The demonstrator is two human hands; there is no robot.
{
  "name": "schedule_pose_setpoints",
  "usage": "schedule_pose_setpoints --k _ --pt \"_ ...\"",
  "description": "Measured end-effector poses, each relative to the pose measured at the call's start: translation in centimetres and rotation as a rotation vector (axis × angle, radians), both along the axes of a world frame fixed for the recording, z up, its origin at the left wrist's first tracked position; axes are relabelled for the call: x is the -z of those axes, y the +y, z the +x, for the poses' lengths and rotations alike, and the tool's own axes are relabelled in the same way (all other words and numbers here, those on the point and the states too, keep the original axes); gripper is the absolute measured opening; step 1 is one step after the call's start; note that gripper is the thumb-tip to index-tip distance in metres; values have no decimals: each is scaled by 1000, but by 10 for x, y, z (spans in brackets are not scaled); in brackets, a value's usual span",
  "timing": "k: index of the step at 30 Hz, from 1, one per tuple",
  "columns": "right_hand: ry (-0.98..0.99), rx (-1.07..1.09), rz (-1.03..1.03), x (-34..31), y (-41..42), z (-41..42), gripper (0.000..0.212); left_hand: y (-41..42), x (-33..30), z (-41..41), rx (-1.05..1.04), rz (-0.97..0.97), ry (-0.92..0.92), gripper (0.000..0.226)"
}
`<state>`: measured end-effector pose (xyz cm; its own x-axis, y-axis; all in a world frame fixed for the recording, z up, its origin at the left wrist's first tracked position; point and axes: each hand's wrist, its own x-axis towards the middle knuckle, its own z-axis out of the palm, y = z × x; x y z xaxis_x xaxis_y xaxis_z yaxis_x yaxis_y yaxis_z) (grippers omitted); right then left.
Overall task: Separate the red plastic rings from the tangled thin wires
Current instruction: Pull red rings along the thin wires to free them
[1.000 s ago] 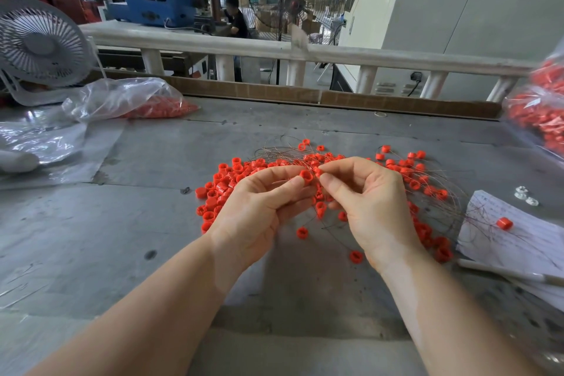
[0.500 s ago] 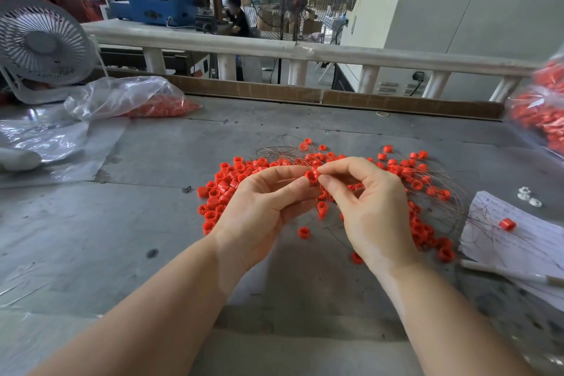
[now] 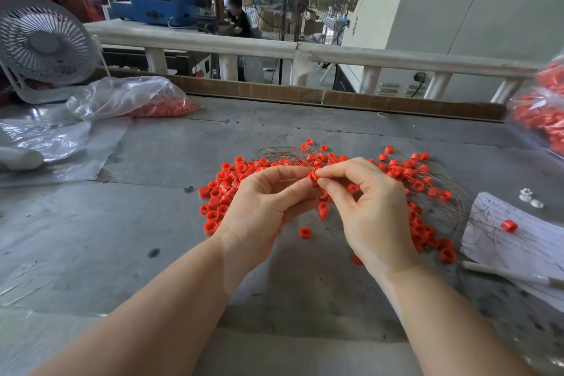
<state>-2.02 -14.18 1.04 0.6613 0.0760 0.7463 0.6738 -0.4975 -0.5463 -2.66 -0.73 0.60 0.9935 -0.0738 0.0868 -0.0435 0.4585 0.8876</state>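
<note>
Several red plastic rings [image 3: 224, 186] lie heaped on the grey table [image 3: 122, 223], many threaded among thin brown wires [image 3: 448, 198] that loop out to the right. Above the heap, my left hand [image 3: 262, 207] and my right hand [image 3: 372, 210] meet fingertip to fingertip. Both pinch the same red ring [image 3: 313, 176] between thumb and forefinger. A short string of rings [image 3: 323, 210] hangs below it on a wire. Loose rings lie under and between my hands, one [image 3: 305, 232] near my left wrist.
A clear plastic bag [image 3: 128, 96] with red rings lies at back left beside a white desk fan [image 3: 42, 43]. Another bag of rings [image 3: 543, 113] is at the right edge. A written paper sheet [image 3: 525, 253] with one ring, a pen [image 3: 512, 274] and small white parts [image 3: 529, 198] lie right.
Both hands have lifted slightly and drawn closer to me while keeping hold of the same ring; the dangling rings on the wire have come up with them.
</note>
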Motion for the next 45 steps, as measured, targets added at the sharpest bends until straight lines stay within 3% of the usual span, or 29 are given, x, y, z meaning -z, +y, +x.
schedule_pose_setpoints --k 29,45 --pt "21 -27 1 -1 0 -1 14 1 1 1 -95 82 -80 13" --pt "-45 41 -174 -3 1 -4 9 0 2 0 -7 -21 3 17"
